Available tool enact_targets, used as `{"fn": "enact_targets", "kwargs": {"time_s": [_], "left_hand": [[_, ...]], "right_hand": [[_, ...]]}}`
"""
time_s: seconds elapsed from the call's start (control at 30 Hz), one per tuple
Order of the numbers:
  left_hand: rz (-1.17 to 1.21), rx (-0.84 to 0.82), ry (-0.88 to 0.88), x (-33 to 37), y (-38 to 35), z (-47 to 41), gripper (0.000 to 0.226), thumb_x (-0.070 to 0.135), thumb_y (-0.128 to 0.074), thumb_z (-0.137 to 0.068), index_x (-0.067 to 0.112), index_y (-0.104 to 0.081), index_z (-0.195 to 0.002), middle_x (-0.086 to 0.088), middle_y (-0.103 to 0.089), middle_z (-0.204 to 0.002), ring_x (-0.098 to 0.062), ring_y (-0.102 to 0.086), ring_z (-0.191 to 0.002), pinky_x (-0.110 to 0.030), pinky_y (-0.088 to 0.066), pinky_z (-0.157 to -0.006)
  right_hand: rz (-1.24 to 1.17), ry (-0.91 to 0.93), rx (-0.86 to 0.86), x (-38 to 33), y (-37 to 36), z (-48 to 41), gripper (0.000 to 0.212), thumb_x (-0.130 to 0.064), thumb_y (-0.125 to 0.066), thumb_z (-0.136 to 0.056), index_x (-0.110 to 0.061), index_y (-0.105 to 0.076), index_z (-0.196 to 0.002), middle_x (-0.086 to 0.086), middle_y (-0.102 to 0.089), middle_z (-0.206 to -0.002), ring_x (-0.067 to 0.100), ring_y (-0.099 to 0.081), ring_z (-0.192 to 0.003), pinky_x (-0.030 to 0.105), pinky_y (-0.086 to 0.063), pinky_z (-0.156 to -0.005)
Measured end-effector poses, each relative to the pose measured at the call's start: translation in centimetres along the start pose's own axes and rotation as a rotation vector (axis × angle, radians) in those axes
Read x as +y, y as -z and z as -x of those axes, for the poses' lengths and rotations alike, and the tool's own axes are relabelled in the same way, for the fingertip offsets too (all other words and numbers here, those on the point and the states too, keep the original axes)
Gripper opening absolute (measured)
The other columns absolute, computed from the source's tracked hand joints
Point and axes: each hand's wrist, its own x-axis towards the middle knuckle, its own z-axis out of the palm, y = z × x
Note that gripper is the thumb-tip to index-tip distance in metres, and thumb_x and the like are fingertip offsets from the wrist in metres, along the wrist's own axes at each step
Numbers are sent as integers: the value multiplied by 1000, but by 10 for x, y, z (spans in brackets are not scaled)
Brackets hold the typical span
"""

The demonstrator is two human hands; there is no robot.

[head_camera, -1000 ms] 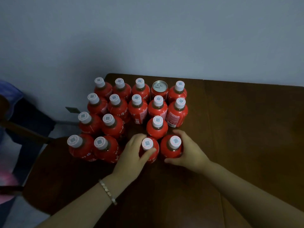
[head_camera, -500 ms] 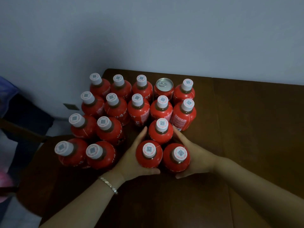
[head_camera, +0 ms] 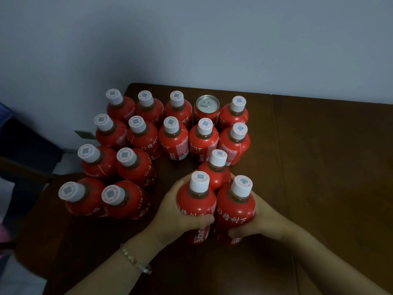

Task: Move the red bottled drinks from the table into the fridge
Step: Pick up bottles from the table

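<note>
Several red bottles with white caps stand in rows on the dark wooden table (head_camera: 319,167). My left hand (head_camera: 176,218) grips one red bottle (head_camera: 196,201) round its body. Beside it, my right hand (head_camera: 259,222) grips a second red bottle (head_camera: 236,209). The two held bottles touch side by side at the front of the group and look lifted toward me. A third bottle (head_camera: 217,171) stands just behind them, between my fingertips. The fridge is out of view.
A red can (head_camera: 207,107) with a silver top stands in the back row among the bottles. A pale wall rises right behind the table. Left of the table's edge the floor and dark furniture (head_camera: 25,158) show.
Both hands have closed round the two front bottles and drawn them up and toward me, away from the rest of the group.
</note>
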Motion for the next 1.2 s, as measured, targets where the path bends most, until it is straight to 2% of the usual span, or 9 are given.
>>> {"fn": "enact_targets", "kwargs": {"time_s": [0.1, 0.27, 0.43, 0.6, 0.73, 0.83, 0.93, 1.2], "left_hand": [[65, -20, 17, 5, -10, 1, 97, 28, -84, -39, 11, -50, -127, -9, -65, -118, -18, -65, -104, -27, -52, -81], [143, -26, 105, 10, -10, 0, 78, 28, -79, -40, 21, -58, -115, 2, -73, -98, -15, -69, -92, -21, -53, -71], [125, -17, 142, 18, -10, 5, 78, 33, -80, -40, 21, -60, -115, -2, -73, -102, -20, -69, -95, -33, -54, -81], [101, -38, 163, 32, -21, 19, 81, 38, -80, -39, 17, -61, -115, -7, -72, -102, -25, -69, -94, -44, -53, -87], [67, -89, 129, 61, -44, 23, 79, 39, -79, -38, 19, -63, -112, -6, -73, -100, -25, -69, -93, -45, -52, -88], [36, -190, 95, 92, -79, 37, 82, 41, -80, -37, 19, -61, -114, -6, -72, -101, -25, -69, -93, -46, -53, -87], [29, -312, 56, 121, -123, 58, 82, 39, -80, -36, 20, -60, -113, -5, -72, -98, -23, -70, -89, -42, -55, -81], [-12, -663, -98, 168, -290, 171, 75, 40, -80, -33, 23, -60, -104, 0, -72, -90, -17, -70, -81, -32, -55, -70]], "right_hand": [[-116, 14, 67, 4, -5, 11, 88, -15, -81, -48, -20, -45, -127, 3, -66, -118, 19, -63, -110, 26, -52, -84], [-245, 14, 233, 9, -20, 4, 73, -25, -78, -48, -22, -54, -117, 2, -70, -108, 21, -66, -102, 28, -54, -81], [-258, 0, 322, 7, -27, 8, 66, -27, -78, -49, -19, -59, -111, 4, -71, -102, 25, -67, -98, 34, -55, -81], [-239, -19, 399, -6, -31, 33, 65, -30, -80, -46, -17, -60, -107, 5, -72, -98, 24, -69, -93, 33, -54, -77], [-244, 42, 490, -28, -31, 70, 63, -30, -79, -45, -21, -61, -104, 2, -73, -94, 21, -70, -88, 29, -56, -71], [-262, 96, 617, -45, -28, 122, 70, -30, -79, -40, -17, -59, -107, 3, -72, -94, 21, -70, -86, 28, -56, -70], [-253, 142, 728, -57, -26, 184, 69, -31, -79, -40, -19, -58, -105, -1, -72, -91, 19, -71, -84, 25, -56, -67], [-198, 219, 1130, -50, -49, 411, 67, -35, -81, -40, -27, -56, -102, -4, -71, -88, 15, -71, -83, 25, -56, -67]]}}
